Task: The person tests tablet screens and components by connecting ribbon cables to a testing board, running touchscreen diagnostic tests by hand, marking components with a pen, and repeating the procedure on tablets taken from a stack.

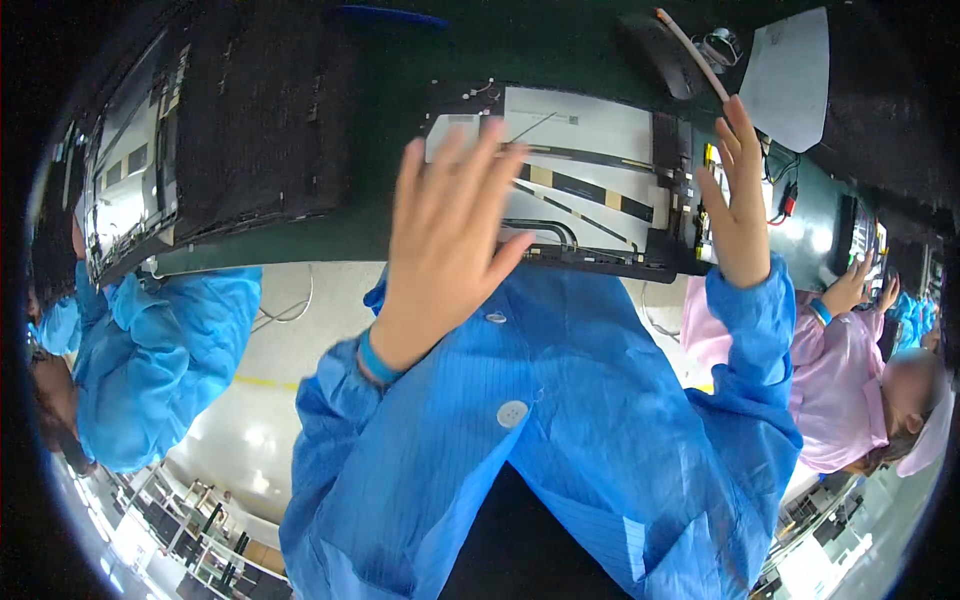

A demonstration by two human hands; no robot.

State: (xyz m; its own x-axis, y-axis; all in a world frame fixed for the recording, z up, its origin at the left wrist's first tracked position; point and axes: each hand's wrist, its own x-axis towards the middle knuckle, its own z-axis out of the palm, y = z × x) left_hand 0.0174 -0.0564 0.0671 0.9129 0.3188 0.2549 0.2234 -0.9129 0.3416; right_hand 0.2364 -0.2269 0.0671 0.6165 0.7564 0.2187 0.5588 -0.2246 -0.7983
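A flat black-framed electronic device (pixel 610 125) lies on the bench in front of me, its inside exposed. It has a pale backing plate, black strips with tan pieces and dark curved cables along the near edge. My left hand (pixel 445 220) hovers over its left part, fingers spread, back of the hand upward, slightly blurred; it holds nothing. A blue band (pixel 375 360) circles that wrist. At the right edge of the device my right hand (pixel 742 205) is raised with fingers apart. A thin pinkish stick (pixel 690 50) ends by its fingertips; whether they touch is unclear.
Dark stacked panels (pixel 260 130) stand on the bench (pixel 375 190) to the left. A pale sheet (pixel 790 75) and a coiled cable (pixel 718 48) lie at the far right. Co-workers in blue (pixel 165 350) and pink (pixel 835 400) sit on either side.
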